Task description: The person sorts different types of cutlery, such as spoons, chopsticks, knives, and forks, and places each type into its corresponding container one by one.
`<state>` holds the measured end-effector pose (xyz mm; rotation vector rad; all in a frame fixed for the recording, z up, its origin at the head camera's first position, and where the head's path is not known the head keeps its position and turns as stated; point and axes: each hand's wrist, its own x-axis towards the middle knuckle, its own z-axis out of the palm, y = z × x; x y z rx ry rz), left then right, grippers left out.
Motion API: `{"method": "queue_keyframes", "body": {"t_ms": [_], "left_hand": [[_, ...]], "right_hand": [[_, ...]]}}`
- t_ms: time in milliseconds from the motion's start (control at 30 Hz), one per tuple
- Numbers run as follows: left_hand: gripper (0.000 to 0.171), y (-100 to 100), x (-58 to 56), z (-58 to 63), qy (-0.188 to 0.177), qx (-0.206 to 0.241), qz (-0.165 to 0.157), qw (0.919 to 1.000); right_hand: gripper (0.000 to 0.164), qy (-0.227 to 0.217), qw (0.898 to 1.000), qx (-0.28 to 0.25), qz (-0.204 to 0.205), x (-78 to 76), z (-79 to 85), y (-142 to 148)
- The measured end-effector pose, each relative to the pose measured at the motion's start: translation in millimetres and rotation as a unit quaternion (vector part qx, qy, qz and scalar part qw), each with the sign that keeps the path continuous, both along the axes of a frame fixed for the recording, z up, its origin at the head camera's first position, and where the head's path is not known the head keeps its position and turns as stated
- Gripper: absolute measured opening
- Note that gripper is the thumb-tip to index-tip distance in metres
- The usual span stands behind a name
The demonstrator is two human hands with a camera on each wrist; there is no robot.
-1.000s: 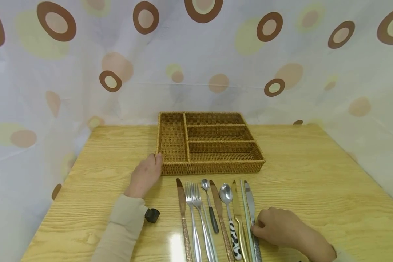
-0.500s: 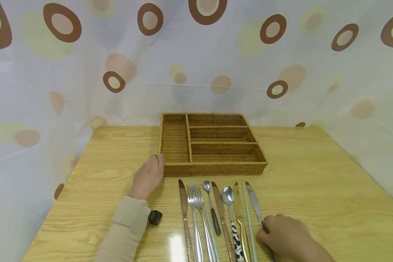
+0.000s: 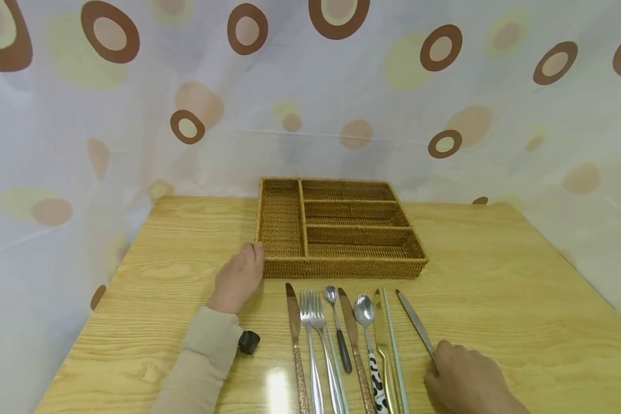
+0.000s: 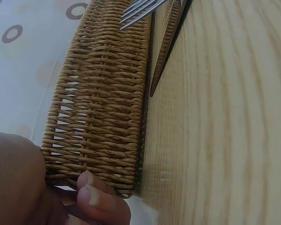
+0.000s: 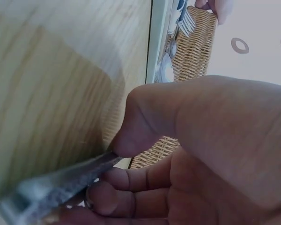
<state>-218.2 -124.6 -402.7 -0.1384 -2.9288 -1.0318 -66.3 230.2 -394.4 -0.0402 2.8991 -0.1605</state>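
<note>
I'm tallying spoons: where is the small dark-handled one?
In the head view, the small spoon lies in front of the wicker tray, right of the forks, left of a coppery knife.

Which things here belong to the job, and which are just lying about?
Seemingly in the job:
silver knife, in the right hand
wicker tray, a corner held by the left hand
row of utensils

Just setting:
wooden table
patterned cloth

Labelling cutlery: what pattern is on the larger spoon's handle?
The handle is white with black patches, clearest in the head view.
</note>
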Motion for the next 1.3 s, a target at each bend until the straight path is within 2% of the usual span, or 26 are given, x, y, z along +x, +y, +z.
{"method": "queue_keyframes", "body": {"t_ms": [167, 367, 667, 800, 900, 1000, 1100, 1200, 1300], "left_hand": [[0.047, 0.6, 0.7, 0.6, 0.002, -0.009, 0.008, 0.9999], [0.048, 1.6, 1.3, 2.0, -0.002, -0.009, 0.011, 0.9999], [0.048, 1.1, 0.6, 1.8, -0.005, -0.013, 0.018, 0.9997], [0.047, 1.4, 0.2, 0.8, -0.008, -0.011, 0.015, 0.9998], [0.047, 1.3, 0.5, 1.0, -0.007, -0.012, 0.016, 0.9998], [0.048, 1.4, 0.4, 0.9, -0.010, -0.011, 0.016, 0.9998], [0.049, 1.5, 0.5, 0.5, -0.012, -0.007, 0.016, 0.9998], [0.048, 1.6, 1.4, 0.6, -0.011, -0.008, 0.016, 0.9998], [0.047, 1.6, 1.9, 0.4, -0.007, -0.007, 0.016, 0.9998]], "right_hand": [[0.012, 0.015, 1.000, -0.011, 0.011, 0.8, -3.0, 5.0], [0.012, 0.004, 0.998, -0.054, 0.011, -0.5, -3.2, 15.5], [0.018, 0.019, 0.992, -0.108, 0.057, -9.4, 11.6, 21.9], [0.020, 0.064, 0.980, -0.134, 0.133, -17.7, 21.1, 21.6], [0.025, 0.132, 0.961, -0.141, 0.196, -26.8, 28.2, 19.6], [0.028, 0.176, 0.945, -0.151, 0.230, -35.7, 37.6, 15.3], [0.027, 0.171, 0.940, -0.174, 0.240, -43.5, 48.2, 9.6], [0.023, 0.154, 0.940, -0.189, 0.240, -53.3, 57.3, 4.0], [0.017, 0.126, 0.948, -0.195, 0.217, -65.7, 63.7, -1.2]]}}
